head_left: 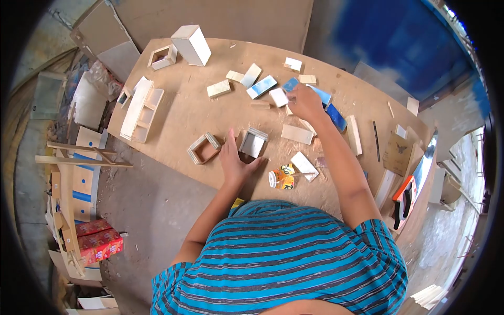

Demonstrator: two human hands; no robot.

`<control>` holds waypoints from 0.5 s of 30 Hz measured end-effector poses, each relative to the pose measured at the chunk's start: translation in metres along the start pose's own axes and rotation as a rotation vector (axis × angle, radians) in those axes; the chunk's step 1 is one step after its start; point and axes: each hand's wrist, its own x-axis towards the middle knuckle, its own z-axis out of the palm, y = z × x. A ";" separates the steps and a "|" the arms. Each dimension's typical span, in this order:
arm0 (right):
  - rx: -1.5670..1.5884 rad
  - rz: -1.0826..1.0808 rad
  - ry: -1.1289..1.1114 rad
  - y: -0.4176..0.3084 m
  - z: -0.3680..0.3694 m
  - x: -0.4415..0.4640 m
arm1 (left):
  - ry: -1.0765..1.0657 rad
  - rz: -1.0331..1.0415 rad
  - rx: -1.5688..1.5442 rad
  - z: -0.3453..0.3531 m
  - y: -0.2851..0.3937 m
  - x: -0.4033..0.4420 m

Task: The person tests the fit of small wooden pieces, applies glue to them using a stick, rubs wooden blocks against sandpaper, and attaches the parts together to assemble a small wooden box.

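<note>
My left hand (235, 161) rests on the table with thumb and fingers spread, at the near left side of a small square wooden frame with a pale inside (253, 143). Left of that hand lies a second, open wooden frame (203, 149). My right hand (306, 102) reaches into a group of small blocks, its fingertips at a white block (279, 97); whether they grip it is hard to make out. Close by are a blue-and-white block (261, 87) and a dark blue block (336, 117).
A tall white box (191, 45) and a compartmented wooden piece (142, 111) stand on the table (178, 94). A yellow-labelled jar (282, 177) sits near my body. To the right lie a black pencil-like stick (376, 141) and an orange-handled saw (404, 195).
</note>
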 end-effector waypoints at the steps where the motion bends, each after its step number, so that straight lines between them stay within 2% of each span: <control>1: 0.090 0.037 -0.020 0.006 -0.001 0.005 | 0.000 -0.005 -0.002 0.000 -0.001 -0.001; 4: 0.154 0.249 0.139 0.030 -0.021 0.025 | 0.014 0.013 -0.019 0.001 -0.003 -0.001; 5: 0.152 0.279 0.110 0.035 -0.026 0.030 | 0.025 0.026 -0.039 0.003 -0.007 -0.002; 8: 0.049 0.153 -0.071 0.029 -0.036 0.042 | 0.022 -0.018 -0.090 -0.001 -0.001 -0.002; 11: -0.173 -0.205 -0.057 0.037 -0.004 0.052 | 0.040 -0.008 -0.148 -0.001 -0.002 -0.003; 14: -0.221 -0.138 -0.300 0.022 -0.019 0.056 | 0.032 -0.015 -0.182 -0.001 -0.004 -0.004; 15: -0.258 -0.115 -0.285 0.016 -0.027 0.055 | 0.030 -0.019 -0.192 -0.001 -0.004 -0.004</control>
